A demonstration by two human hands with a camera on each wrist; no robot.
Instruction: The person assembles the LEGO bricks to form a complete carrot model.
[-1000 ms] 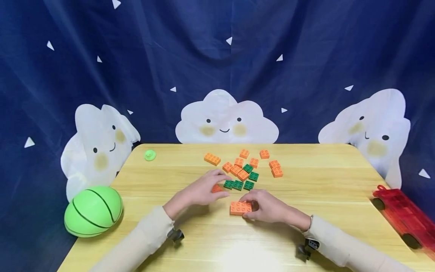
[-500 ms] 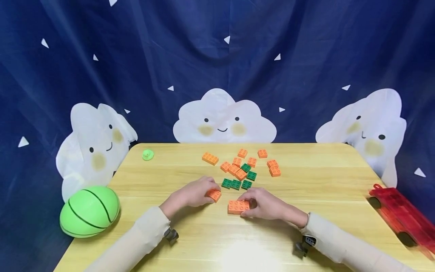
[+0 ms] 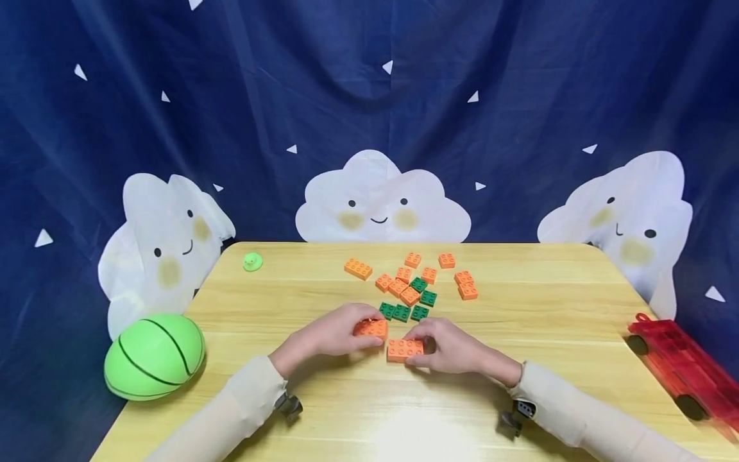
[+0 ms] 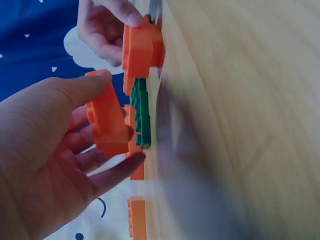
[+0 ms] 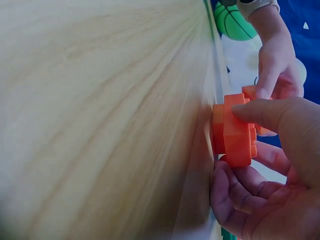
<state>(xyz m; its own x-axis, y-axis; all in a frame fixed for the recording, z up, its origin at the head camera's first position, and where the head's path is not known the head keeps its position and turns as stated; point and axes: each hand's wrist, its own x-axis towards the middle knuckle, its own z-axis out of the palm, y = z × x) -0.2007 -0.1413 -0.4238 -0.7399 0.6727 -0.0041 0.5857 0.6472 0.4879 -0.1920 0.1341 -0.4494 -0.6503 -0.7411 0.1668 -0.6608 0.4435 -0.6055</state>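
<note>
My left hand [image 3: 337, 328] pinches an orange toy brick [image 3: 375, 329] between thumb and fingers. In the left wrist view that brick [image 4: 109, 125] is tilted, clear of the table. Just right of it in the head view, my right hand [image 3: 453, 346] grips a wider orange brick [image 3: 403, 350] by its right end. Seen from the right wrist, this brick [image 5: 236, 135] sits on top of another orange brick [image 5: 218, 129] at the tabletop, thumb on its upper side and fingers below. A small gap separates the two hands' bricks in the head view.
Behind the hands lie several green bricks [image 3: 401, 312] and several orange bricks [image 3: 410, 295]. A green toy duck [image 3: 252, 262] stands at the far left. A green ball [image 3: 154, 357] is at the left edge, a red toy car [image 3: 684, 366] at the right.
My left hand, earlier spread around an orange brick, has taken hold of it and carried it slightly right, towards the other brick. The right hand keeps its grip, nearly still.
</note>
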